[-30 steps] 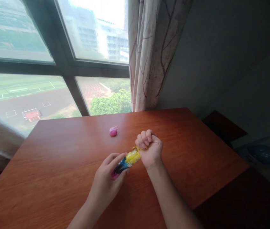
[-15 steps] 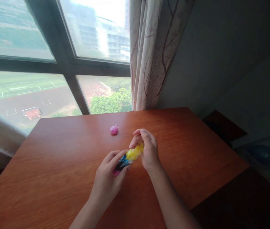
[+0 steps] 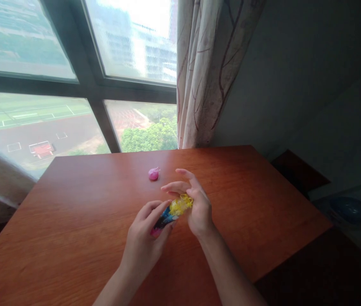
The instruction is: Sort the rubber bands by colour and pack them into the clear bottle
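Note:
My left hand [image 3: 147, 231] is closed around a small clear container [image 3: 164, 218] with bands of yellow, blue, black and pink, held at a tilt above the table. Thin yellow loops like rubber bands [image 3: 182, 205] show at its upper right end. Beside that end is my right hand [image 3: 198, 204], its fingers stretched and spread apart. Its thumb is mostly hidden, and I cannot tell whether the palm side touches the yellow loops. Past the hands, a small round pink piece with a thin loop [image 3: 153, 174] lies on the table.
The brown wooden table [image 3: 81, 221] reaches to a window [image 3: 94, 91]. A patterned curtain [image 3: 196, 76] hangs by its far edge. A bluish rounded object [image 3: 354, 209] sits low in the dim area on the right.
The fingers of my right hand have uncurled from over the yellow end and spread outward. My left hand keeps its hold on the container. The view has shifted slightly.

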`<state>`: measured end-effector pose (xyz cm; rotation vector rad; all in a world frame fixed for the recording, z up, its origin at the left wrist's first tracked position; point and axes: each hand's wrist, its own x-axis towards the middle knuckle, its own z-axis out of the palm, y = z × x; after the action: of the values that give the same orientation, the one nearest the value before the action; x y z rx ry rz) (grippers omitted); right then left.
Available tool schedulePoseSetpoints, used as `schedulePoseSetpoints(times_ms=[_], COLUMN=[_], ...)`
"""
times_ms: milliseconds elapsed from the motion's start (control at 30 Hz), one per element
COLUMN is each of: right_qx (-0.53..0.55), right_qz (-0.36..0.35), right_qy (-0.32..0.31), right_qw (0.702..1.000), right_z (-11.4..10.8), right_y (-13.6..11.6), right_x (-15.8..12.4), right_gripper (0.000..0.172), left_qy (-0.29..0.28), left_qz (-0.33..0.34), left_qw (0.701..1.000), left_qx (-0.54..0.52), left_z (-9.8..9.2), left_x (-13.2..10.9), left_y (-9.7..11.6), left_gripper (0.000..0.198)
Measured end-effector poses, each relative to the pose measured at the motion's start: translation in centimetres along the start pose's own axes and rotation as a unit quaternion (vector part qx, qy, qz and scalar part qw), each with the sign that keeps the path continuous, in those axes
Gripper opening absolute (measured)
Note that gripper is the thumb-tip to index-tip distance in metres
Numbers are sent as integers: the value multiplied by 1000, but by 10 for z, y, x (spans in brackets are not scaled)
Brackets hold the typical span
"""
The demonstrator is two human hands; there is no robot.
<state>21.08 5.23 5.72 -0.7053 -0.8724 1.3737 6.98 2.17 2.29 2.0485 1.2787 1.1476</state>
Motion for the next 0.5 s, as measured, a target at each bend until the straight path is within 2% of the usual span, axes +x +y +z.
schedulePoseSetpoints(times_ms=[267, 400, 500], right_qx=[88, 135, 123], right_qz=[23, 88, 139], right_qy=[-5, -63, -88], right_qw=[996, 985, 979], right_z=[0, -2, -1], right_y=[-1, 1, -1], right_x=[1, 3, 4], right_gripper=[46, 41, 37], left_qy=[15, 32, 39], left_qz=[4, 18, 17], left_qw=[1000, 999, 999], left_qx=[-17, -27, -33], left_z=[-1, -2, -4], left_x=[0, -1, -1], left_y=[3, 0, -1], left_gripper=[35, 38, 39])
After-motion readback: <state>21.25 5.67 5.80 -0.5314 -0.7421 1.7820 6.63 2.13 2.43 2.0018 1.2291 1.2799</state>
